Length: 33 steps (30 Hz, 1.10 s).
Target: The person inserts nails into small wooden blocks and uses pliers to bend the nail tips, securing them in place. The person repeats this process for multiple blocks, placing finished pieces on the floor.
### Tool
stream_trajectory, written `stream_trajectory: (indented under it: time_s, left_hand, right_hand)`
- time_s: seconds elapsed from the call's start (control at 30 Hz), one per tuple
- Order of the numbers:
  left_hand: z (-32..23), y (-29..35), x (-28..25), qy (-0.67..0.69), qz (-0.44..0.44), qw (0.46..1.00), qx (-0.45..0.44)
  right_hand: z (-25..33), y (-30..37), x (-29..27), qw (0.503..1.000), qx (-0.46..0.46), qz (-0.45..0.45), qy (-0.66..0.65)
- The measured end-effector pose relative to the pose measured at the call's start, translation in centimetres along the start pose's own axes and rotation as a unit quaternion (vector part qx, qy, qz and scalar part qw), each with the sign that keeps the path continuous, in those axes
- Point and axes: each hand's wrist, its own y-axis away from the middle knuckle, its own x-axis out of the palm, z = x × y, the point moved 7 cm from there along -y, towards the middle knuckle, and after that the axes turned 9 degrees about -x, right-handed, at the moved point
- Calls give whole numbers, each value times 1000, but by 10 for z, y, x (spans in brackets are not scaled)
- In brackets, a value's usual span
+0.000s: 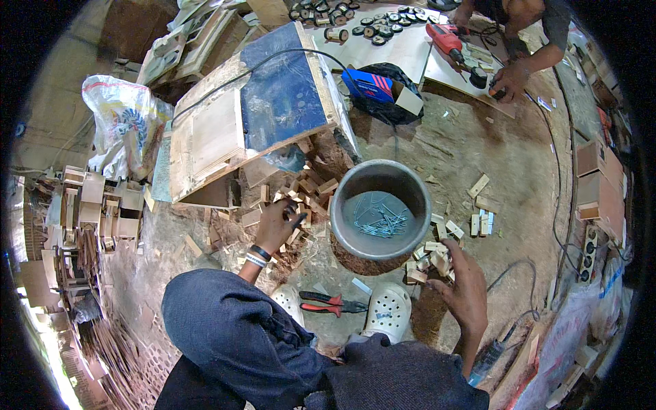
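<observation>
My left hand (275, 229), wearing wristbands, reaches to a pile of small wooden blocks (316, 195) left of a grey bucket. Its fingers are apart at the edge of the pile, and no block shows clearly in them. The grey bucket (345, 236) stands between my hands with several thin metal nails or screws (380, 217) at its bottom. On the right, my right hand (466, 283) is open beside a smaller heap of pale wooden blocks (429, 261), thumb and fingers spread. Red-and-black pliers (331, 304) lie on the floor between my white clogs (388, 311).
A wooden stand with a blue panel (283, 96) rises ahead. Beyond the bucket sits a blue box (369, 85) on black plastic. Another person's hand (512, 78) works near a red drill (445, 41). A power strip (588, 253) and cables lie right; a white sack (126, 123) stands left.
</observation>
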Motion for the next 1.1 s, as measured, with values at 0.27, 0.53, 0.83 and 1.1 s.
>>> stream_trajectory:
  time_s: [0.27, 0.53, 0.83, 1.1]
  left_hand:
    - [51, 8, 50, -95, -31, 992, -72]
    - [8, 12, 8, 541, 191, 776, -262]
    - [-66, 26, 38, 744, 378, 492, -248]
    - [-84, 46, 68, 789, 379, 407, -262]
  right_hand:
    - [37, -81, 81, 979, -186, -71, -32]
    - [34, -135, 162, 976, -195, 79, 57]
    - [40, -107, 89, 842, -67, -133, -519]
    - [59, -83, 110, 837, -74, -156, -518]
